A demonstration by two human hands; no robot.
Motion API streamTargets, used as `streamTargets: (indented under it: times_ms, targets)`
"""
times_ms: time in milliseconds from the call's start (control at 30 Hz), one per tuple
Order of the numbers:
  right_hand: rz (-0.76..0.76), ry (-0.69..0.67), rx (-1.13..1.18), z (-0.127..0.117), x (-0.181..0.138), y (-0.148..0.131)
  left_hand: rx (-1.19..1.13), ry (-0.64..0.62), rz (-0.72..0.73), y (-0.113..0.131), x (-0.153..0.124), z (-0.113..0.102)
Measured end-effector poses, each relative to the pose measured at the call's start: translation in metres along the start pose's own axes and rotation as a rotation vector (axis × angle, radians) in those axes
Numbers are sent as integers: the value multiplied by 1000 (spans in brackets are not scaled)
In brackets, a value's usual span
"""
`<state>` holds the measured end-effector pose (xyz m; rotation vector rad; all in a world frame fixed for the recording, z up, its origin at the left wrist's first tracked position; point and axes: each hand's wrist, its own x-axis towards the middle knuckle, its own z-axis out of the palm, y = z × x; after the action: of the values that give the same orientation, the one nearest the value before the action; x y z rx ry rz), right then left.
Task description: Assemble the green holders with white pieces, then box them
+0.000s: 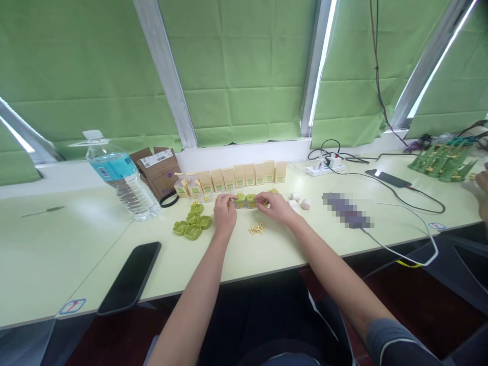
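Note:
My left hand (225, 212) is closed at the left end of a pair of small clear containers with green lids. The left container (240, 201) and the right container (251, 202) stand side by side between my hands. My right hand (277, 207) reaches in from the right, thumb and fingers pinched by the right container. What either set of fingertips holds is too small or hidden to make out. Several pale yellow rings (256, 229) lie in front of the hands. Green flower-shaped lids or cups (192, 232) are grouped to the left.
A row of small beige boxes (239, 175) stands behind. White round pieces (305, 204) lie right. A water bottle (127, 183), cardboard box (160, 173) and black phone (130, 277) are left. A power strip (324, 168), cables and green spiky pieces (442, 161) sit right, near another person's hand (482, 180).

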<state>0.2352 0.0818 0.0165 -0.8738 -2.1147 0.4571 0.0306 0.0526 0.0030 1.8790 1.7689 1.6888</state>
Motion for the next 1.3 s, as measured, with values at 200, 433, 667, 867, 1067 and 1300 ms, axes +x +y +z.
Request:
streamTargets:
  times_ms: [200, 433, 667, 867, 1067, 1300]
  targets:
    - [-29, -76, -3, 2, -1, 2, -149, -483, 46, 10, -12, 6]
    - [-22, -128, -59, 4, -1, 6, -71, -665, 47, 6, -14, 7]
    - [19, -148, -91, -2, -1, 0, -76, -791, 66, 17, -17, 1]
    - [36, -163, -103, -1, 0, -1, -72, -892, 40, 26, -16, -4]
    - [30, -163, -112, -2, -1, -3, -120, -866, -11, 23, -16, -2]
    - [20, -154, -87, 0, -1, -1, -204, -892, -93, 22, -18, -2]
